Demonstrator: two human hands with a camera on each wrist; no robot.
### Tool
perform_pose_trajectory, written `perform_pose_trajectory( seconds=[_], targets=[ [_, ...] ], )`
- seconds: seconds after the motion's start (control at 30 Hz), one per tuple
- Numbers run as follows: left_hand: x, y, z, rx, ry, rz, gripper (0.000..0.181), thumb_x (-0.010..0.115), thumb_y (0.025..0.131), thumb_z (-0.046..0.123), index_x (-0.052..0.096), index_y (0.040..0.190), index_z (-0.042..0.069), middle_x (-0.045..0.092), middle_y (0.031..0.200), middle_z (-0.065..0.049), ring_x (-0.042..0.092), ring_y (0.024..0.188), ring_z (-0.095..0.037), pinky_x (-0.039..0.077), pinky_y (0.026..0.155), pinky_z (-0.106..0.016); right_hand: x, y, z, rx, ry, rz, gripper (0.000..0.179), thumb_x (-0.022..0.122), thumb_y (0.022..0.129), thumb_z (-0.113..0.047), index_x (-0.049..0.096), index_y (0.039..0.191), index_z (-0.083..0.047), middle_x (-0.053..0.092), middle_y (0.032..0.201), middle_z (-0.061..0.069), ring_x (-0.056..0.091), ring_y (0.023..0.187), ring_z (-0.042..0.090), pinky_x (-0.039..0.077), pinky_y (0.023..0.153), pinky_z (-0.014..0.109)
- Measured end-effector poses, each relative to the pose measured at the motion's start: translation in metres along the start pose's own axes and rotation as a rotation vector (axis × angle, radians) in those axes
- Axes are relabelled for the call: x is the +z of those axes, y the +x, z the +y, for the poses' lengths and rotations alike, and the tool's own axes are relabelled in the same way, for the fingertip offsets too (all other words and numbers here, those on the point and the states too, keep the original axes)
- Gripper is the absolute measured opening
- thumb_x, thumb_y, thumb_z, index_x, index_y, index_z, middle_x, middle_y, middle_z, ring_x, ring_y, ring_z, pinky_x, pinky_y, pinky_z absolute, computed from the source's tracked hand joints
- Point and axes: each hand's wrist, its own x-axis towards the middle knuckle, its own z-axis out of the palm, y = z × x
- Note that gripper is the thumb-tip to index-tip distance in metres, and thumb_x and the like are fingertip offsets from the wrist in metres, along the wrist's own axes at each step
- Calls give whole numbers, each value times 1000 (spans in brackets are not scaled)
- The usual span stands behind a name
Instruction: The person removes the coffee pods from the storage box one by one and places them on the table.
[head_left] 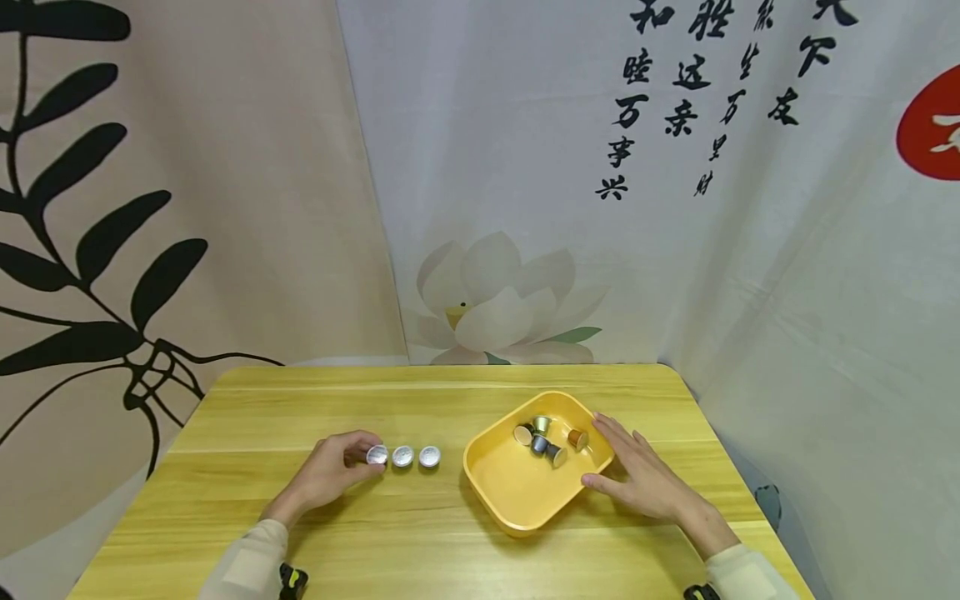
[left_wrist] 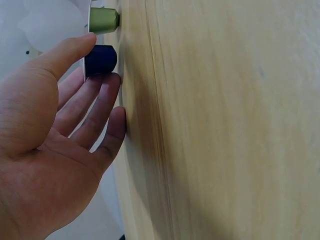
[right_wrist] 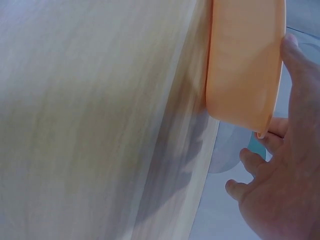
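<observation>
My left hand (head_left: 333,468) pinches a dark blue coffee capsule (left_wrist: 101,61) between thumb and fingers, its silver lid upward, at or just above the tabletop. Beside it stand two more lid-up capsules, the middle one (head_left: 402,456) and the right one (head_left: 430,457); the left wrist view shows a green capsule (left_wrist: 103,20) as its neighbour. My right hand (head_left: 648,479) touches the right end of a yellow tray (head_left: 498,492), thumb and fingers spread along the rim. Inside the tray lie several capsules, among them an orange-brown one (head_left: 577,440).
The wooden table (head_left: 300,408) carries the row of capsules on the left and the tray right of centre. Behind it hangs a pale printed cloth (head_left: 510,167) with a flower and dark writing. Another cloth hangs close along the right side.
</observation>
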Motion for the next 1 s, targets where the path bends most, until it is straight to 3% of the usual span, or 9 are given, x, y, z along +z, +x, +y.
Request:
perform_pose_trajectory(
  seconds=[1.0],
  targets=[
    [-1, 1, -1, -39, -6, -25, 34, 89, 100, 26, 78, 130, 15, 82, 119, 2, 74, 112, -16, 60, 97, -29, 0, -1, -1, -15, 9, 8, 100, 78, 104, -56, 33, 177, -5, 31, 187, 16, 31, 171, 49, 19, 134, 83]
  ],
)
